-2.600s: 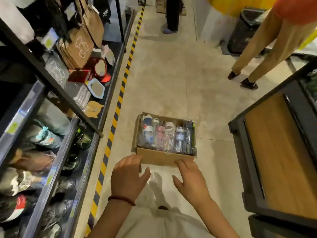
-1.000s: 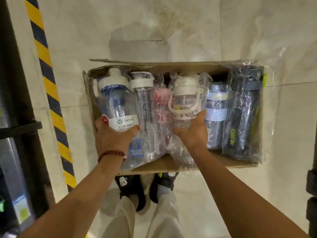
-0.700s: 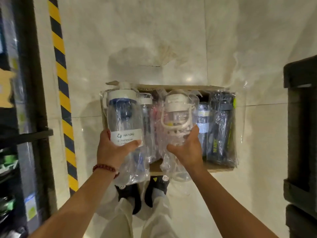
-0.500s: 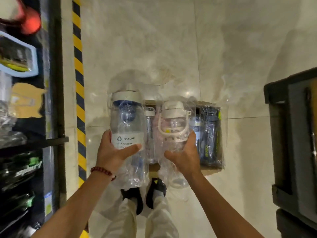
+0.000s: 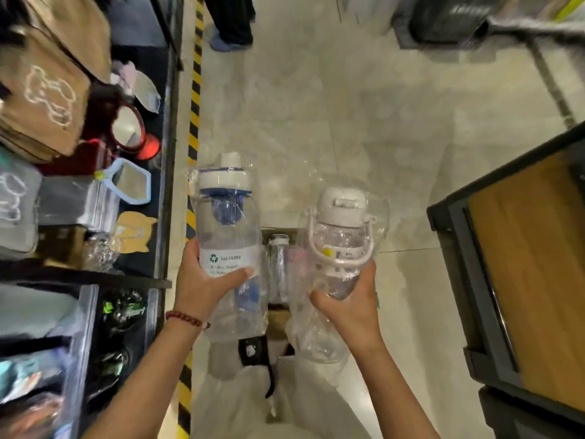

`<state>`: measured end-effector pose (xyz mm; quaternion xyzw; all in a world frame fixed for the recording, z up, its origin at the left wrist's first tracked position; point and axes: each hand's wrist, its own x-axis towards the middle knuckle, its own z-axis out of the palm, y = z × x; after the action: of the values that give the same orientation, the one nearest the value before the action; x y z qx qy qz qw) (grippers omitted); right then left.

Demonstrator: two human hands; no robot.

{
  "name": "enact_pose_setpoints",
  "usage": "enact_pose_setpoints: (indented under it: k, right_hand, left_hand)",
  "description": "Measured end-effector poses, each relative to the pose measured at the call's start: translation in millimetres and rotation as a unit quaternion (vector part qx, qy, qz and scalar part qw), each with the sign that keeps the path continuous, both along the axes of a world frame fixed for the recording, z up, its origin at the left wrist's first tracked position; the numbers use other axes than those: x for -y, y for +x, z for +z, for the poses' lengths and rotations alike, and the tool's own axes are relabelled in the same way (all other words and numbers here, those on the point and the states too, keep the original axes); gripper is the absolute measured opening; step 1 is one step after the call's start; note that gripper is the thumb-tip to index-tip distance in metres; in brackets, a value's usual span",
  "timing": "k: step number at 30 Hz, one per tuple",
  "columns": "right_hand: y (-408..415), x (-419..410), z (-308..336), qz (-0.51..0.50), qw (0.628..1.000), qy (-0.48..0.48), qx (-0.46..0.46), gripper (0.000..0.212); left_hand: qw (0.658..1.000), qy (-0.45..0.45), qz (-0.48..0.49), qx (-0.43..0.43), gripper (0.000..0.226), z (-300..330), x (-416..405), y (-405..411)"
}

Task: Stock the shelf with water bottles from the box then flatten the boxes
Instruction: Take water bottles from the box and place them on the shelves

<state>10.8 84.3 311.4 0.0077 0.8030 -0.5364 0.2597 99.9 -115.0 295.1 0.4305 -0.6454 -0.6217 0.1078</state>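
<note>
The box is nearly all hidden behind the two raised bottles, only a cardboard sliver showing between them. Small print on the blue-lidded bottle label is too blurred to read. At nine o'clock the shelf goods smear with motion. At twelve o'clock, a bystander is cut off above the legs.

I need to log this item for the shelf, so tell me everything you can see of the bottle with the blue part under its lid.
The blue-filter bottle is tall, clear plastic, with a white lid and spout cap, a blue insert below the lid, and a white label reading NATURE with a recycling mark. It is sealed in a thin clear bag, held upright above the floor. The left hand grips its lower half, thumb across the label.
</note>
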Motion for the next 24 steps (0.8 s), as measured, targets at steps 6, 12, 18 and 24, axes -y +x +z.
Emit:
enact_pose_setpoints:
  k: [6, 12, 18, 24]
  right_hand:
    - [28.3, -19.5, 70.5, -0.006, 0.998, -0.031, -0.045, 0.114]
    - [8.4, -32.9, 107.2, 0.045, 0.991, -0.069, -0.109, 0.103]
    - [-4.9, -64.2, 120.7, 0.128, 0.981, -0.100, -0.106, 0.098]
    - [-3.6, -119.1, 107.9, 0.199, 0.973, -0.092, -0.074, 0.101]
  left_hand:
    - [0.998, -0.044, -0.005, -0.054, 0.084, 67.8, -22.8, 34.7]
    - [0.991, -0.054, 0.028, -0.118, 0.092, 110.5, -55.4, 41.2]
    - [0.980, -0.085, 0.125, -0.132, 0.086, 127.1, -108.3, 52.6]
    - [0.955, -0.099, 0.250, -0.129, 0.093, 129.9, -187.0, 80.8]
